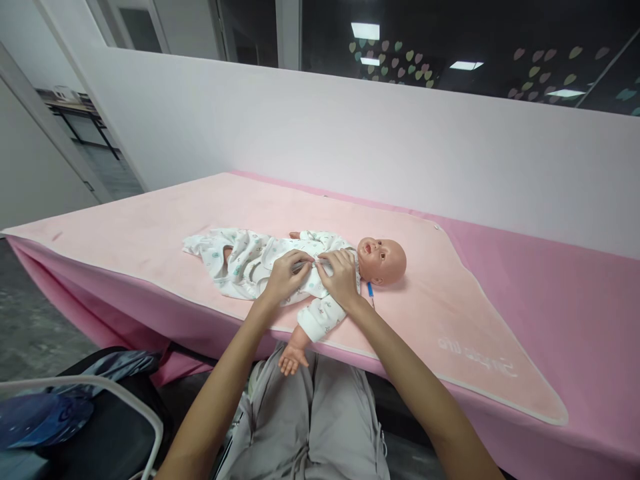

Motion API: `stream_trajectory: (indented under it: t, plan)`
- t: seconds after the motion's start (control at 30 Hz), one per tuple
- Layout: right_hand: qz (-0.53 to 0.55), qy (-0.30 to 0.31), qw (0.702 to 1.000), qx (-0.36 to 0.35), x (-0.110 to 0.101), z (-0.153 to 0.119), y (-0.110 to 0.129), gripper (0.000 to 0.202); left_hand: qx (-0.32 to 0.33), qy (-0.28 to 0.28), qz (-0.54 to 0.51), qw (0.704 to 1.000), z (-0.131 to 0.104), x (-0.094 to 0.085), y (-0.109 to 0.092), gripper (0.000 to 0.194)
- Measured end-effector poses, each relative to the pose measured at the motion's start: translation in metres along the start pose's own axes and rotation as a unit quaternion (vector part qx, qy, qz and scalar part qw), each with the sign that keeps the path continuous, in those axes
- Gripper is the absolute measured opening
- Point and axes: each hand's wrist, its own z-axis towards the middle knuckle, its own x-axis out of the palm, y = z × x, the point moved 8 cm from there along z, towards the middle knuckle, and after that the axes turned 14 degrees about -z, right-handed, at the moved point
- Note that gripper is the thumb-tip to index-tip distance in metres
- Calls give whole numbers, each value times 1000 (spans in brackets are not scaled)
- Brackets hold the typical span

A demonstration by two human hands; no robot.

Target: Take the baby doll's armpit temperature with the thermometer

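A baby doll (393,261) lies on its back with its bald head to the right. It wears a white patterned baby onesie (240,263), whose legs spread to the left. My left hand (287,277) pinches the onesie's front at the doll's chest, fingertips pressed together. Close beside it, my right hand (341,275) pinches the same front from the other side. What lies between the fingertips is too small to make out, perhaps a fastening. One doll arm, its sleeve (320,319) on, hangs over the table's near edge toward my lap.
A pink mat (425,313) covers much of the table with its pink cloth (575,307). A small blue-ended item (371,289) rests beside the doll's neck. At the lower left stands a chair (145,400) with a blue plastic bottle (45,417). A white wall (350,140) rises behind.
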Motion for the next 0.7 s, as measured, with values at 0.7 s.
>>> stream_trajectory:
  t: [0.7]
  plan:
    - [-32, 86, 993, -79, 28, 15, 49, 11, 35, -61, 49, 996, -22, -54, 10, 18]
